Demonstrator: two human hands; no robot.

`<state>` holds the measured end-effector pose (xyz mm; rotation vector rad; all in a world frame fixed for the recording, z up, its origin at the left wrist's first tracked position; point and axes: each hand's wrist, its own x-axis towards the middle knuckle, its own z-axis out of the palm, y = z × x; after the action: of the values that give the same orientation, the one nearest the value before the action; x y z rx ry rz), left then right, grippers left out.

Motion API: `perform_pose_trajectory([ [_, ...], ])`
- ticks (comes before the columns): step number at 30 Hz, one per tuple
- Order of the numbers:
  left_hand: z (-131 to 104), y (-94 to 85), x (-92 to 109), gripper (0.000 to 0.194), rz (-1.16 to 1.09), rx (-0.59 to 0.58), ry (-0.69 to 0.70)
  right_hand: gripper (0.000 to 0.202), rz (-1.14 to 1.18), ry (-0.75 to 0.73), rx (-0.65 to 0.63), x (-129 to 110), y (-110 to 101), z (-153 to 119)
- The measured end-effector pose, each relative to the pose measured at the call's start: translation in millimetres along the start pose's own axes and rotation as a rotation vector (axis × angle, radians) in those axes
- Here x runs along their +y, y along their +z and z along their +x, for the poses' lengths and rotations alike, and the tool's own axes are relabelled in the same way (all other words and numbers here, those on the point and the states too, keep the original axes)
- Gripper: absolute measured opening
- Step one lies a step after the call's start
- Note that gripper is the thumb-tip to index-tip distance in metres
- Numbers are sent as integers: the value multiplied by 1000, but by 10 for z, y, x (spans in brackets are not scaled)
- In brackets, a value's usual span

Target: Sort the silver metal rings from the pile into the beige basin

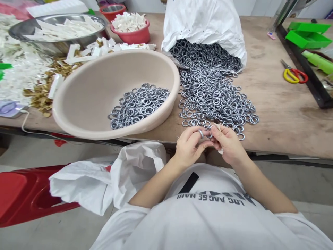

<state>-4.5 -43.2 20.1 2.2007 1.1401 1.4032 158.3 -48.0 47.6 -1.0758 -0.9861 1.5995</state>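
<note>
My left hand (187, 146) is closed at the table's front edge, with a grey ring (201, 134) at its fingers. Fingertips meet those of my right hand (231, 145), where another grey ring (209, 135) sits between the two hands. Pinched in my right hand is a thin white scrap (221, 151); whether it is cloth or paper I cannot tell. Just beyond both hands spreads a heap of grey rings (210, 93), spilling from the mouth of a white sack (203, 21). To the left, a large beige basin (85, 86) holds a smaller pile of the same rings (142, 102).
Red-and-yellow-handled scissors (295, 75) lie at the right, near green trays (308, 34). White pieces fill a steel bowl (39, 45) and a red bowl (135, 37) at the back left. Below the table are a red stool (23, 194) and a white bag (137, 166).
</note>
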Motion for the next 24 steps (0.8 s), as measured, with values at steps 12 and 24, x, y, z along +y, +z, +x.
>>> perform_pose_trajectory([
  [12,-26,-46,35,11,-256,-70,-77,32,-320,-304,54,28,-18,-71],
  [24,-14,-130,58,20,-463,-117,-317,24,-852,-534,-53,-101,-154,-236],
])
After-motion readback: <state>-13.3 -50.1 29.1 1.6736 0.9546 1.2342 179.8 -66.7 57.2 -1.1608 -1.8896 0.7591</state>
